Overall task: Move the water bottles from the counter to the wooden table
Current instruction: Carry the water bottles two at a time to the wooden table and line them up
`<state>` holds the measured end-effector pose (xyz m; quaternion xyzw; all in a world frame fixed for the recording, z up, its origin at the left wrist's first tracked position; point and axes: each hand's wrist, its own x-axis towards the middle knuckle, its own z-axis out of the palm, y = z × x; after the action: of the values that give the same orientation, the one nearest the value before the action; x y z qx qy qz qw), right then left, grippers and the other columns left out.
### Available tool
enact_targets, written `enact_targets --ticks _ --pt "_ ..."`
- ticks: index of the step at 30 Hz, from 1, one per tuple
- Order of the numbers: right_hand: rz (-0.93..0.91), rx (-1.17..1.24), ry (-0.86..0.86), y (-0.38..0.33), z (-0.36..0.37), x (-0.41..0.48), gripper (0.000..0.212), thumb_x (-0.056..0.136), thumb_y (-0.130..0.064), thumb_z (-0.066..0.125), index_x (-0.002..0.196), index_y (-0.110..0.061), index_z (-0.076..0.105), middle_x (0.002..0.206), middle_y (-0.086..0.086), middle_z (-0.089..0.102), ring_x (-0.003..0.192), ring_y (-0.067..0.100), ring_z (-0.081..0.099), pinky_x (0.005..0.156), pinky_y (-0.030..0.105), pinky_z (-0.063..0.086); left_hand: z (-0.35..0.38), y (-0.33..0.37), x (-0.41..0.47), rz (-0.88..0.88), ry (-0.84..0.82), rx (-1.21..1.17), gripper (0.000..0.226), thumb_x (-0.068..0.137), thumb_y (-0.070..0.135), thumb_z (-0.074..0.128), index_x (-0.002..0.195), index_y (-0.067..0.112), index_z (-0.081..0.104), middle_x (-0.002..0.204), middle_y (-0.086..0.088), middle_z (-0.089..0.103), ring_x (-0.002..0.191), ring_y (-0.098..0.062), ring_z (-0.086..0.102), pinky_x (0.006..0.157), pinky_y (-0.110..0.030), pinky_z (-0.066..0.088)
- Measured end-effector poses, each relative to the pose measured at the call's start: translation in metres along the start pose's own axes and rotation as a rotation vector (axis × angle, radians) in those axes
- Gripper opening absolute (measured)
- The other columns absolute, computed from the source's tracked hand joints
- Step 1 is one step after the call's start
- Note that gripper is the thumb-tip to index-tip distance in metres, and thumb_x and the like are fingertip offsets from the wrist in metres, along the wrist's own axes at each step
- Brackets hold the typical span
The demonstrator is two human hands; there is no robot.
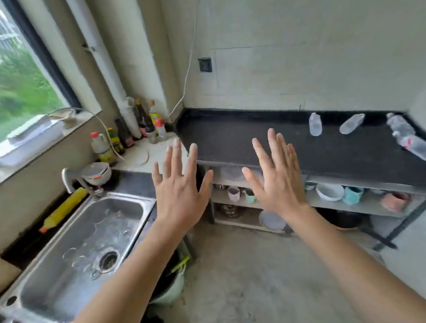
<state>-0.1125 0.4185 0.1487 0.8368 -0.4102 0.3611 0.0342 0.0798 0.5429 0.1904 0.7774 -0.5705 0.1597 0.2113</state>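
Observation:
Several clear plastic water bottles stand on the black counter (255,138) at the right: one upright bottle (315,124), one leaning bottle (351,124), one near the right wall (400,124), and a nearer one with a red label (420,148). My left hand (179,185) and my right hand (276,177) are held up in front of the counter's front edge, palms away, fingers spread, holding nothing. Both hands are well left of the bottles. No wooden table is in view.
A steel sink (82,246) with a tap lies at the lower left. Sauce bottles (130,131) crowd the corner by the window. Shelves under the counter hold bowls and cups (331,191). A bucket (169,281) stands beside the sink on the concrete floor.

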Motion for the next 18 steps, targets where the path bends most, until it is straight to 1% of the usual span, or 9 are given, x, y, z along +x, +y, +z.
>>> enact_targets --ticks 3,5,8,10,12,14,18 --pt "0.06 -0.033 -0.026 0.063 0.017 0.015 0.068 0.1 -0.052 0.045 0.157 -0.016 0.031 0.167 0.018 0.01 0.154 0.036 0.011 0.124 0.054 0.014 0.047 0.034 0.043 0.016 -0.055 -0.028 0.07 0.099 0.06 0.026 0.158 0.023 0.023 0.167 -0.01 0.013 0.154 -0.03 0.012 0.122 -0.055 0.016" --pt "0.117 -0.06 -0.041 0.1 0.032 0.026 0.068 0.1 -0.052 0.045 0.157 -0.015 0.032 0.167 0.019 0.01 0.154 0.036 0.012 0.123 0.054 0.014 0.081 0.051 0.076 0.047 -0.092 -0.05 0.071 0.099 0.061 0.024 0.158 0.022 0.022 0.167 -0.011 0.012 0.154 -0.03 0.012 0.121 -0.056 0.017" --pt "0.172 -0.114 -0.075 0.155 0.054 0.056 0.068 0.101 -0.053 0.041 0.157 -0.016 0.031 0.167 0.019 0.01 0.154 0.036 0.014 0.124 0.053 0.014 0.13 0.074 0.137 0.13 -0.088 -0.076 0.07 0.099 0.059 0.027 0.157 0.018 0.026 0.166 -0.014 0.017 0.152 -0.033 0.018 0.119 -0.059 0.022" --pt "0.211 -0.169 -0.077 0.192 0.064 0.085 0.068 0.101 -0.053 0.039 0.157 -0.015 0.031 0.166 0.019 0.012 0.153 0.036 0.016 0.124 0.052 0.014 0.161 0.092 0.188 0.168 -0.081 -0.117 0.069 0.1 0.058 0.028 0.157 0.018 0.026 0.165 -0.015 0.017 0.152 -0.034 0.017 0.119 -0.059 0.021" --pt "0.274 -0.219 -0.084 0.229 0.07 0.117 0.067 0.102 -0.053 0.038 0.157 -0.015 0.031 0.166 0.02 0.014 0.152 0.037 0.019 0.123 0.053 0.017 0.187 0.115 0.242 0.166 -0.099 -0.178 0.068 0.102 0.057 0.028 0.158 0.018 0.024 0.166 -0.014 0.014 0.153 -0.033 0.014 0.12 -0.058 0.018" --pt "0.324 -0.265 -0.101 0.264 0.073 0.142 0.067 0.102 -0.053 0.038 0.156 -0.014 0.031 0.165 0.021 0.015 0.15 0.039 0.022 0.122 0.053 0.02 0.21 0.142 0.289 0.161 -0.114 -0.266 0.067 0.103 0.055 0.033 0.158 0.017 0.024 0.166 -0.014 0.015 0.153 -0.033 0.014 0.12 -0.056 0.018" --pt "0.457 -0.328 -0.126 0.336 0.072 0.168 0.066 0.102 -0.051 0.04 0.155 -0.013 0.033 0.163 0.022 0.019 0.149 0.038 0.025 0.12 0.053 0.023 0.258 0.206 0.363 0.337 -0.174 -0.356 0.066 0.102 0.05 0.04 0.157 0.016 0.026 0.165 -0.016 0.018 0.151 -0.034 0.019 0.118 -0.054 0.021"
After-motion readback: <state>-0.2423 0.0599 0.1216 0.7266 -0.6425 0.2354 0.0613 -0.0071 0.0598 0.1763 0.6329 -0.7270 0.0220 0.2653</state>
